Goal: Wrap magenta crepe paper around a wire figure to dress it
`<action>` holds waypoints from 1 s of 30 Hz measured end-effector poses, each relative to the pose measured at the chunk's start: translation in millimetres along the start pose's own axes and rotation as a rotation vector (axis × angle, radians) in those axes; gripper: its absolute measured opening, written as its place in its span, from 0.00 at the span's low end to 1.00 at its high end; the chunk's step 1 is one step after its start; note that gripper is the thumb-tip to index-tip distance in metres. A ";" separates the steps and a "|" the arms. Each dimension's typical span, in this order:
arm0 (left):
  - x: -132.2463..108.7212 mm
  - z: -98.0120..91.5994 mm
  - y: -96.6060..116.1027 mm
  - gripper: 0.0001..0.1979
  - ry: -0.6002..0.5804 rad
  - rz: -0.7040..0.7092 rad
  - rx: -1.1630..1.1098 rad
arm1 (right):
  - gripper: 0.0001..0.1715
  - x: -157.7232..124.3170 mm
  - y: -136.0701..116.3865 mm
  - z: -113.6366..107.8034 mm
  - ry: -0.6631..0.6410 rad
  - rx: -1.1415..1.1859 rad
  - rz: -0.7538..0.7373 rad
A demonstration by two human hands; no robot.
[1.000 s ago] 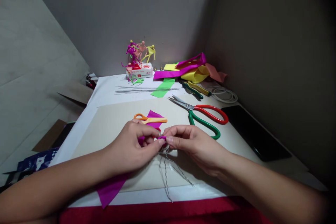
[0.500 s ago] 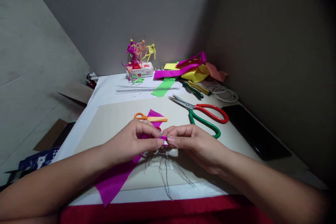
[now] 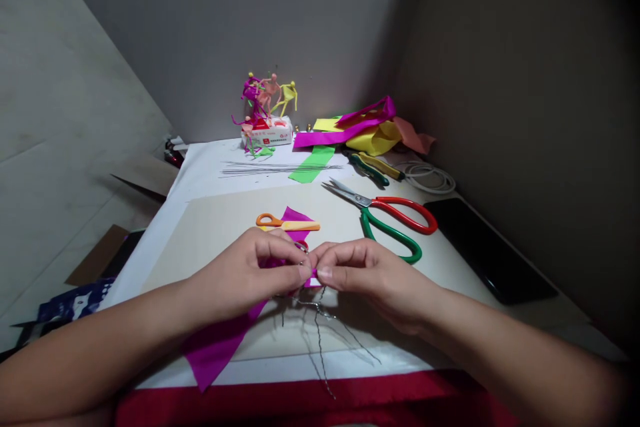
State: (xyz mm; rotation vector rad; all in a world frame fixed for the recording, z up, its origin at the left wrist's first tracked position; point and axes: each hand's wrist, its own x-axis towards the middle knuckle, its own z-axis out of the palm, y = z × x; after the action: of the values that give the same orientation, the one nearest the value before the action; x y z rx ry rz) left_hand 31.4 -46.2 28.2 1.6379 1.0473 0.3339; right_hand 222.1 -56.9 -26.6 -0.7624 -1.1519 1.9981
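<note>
My left hand (image 3: 265, 270) is closed in a pinch at the top of a twisted wire figure (image 3: 317, 308), whose thin wire limbs hang below the fingers. My right hand (image 3: 367, 273), also pinching, grips a small purple paper strip (image 3: 313, 277) at the wire, its fingertips almost meeting those of the left. Fingers hide most of the strip and the figure's top. Under my left hand lies a wider purple paper strip (image 3: 225, 343). Just beyond it is an orange-and-yellow tool (image 3: 300, 225) with a finger loop, partly covered by the hand.
Large scissors (image 3: 364, 201) with red and green handles lie open beyond my right hand. A black phone (image 3: 487, 250) is at right. Farther back are pliers (image 3: 370, 170), a white cable (image 3: 440, 185), loose wires (image 3: 245, 169), coloured paper (image 3: 373, 141) and small figures (image 3: 270, 90) on a box (image 3: 277, 137).
The wire figure has tilted and shifted slightly down and right, its limbs hanging lower. The purple strip at the fingertips has turned a little. Both hands keep their pinch.
</note>
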 end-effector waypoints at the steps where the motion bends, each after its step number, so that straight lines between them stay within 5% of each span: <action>1: -0.3 -0.3 0.0 0.10 -0.003 0.005 0.005 | 0.08 0.2 0.0 -0.1 0.008 0.001 0.008; 16: -2.3 -0.6 -0.8 0.09 -0.136 0.005 -0.100 | 0.09 -4.3 -3.4 2.3 -0.126 -0.013 -0.015; 30: -1.8 5.7 -0.4 0.08 0.040 0.025 -0.083 | 0.11 -2.6 -6.5 2.5 0.020 -0.141 -0.098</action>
State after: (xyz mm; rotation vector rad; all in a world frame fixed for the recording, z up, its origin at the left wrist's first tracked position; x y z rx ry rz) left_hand 34.1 -51.2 26.4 1.5763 1.0304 0.4233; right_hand 223.5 -57.8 -19.4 -0.7796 -1.3033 1.8401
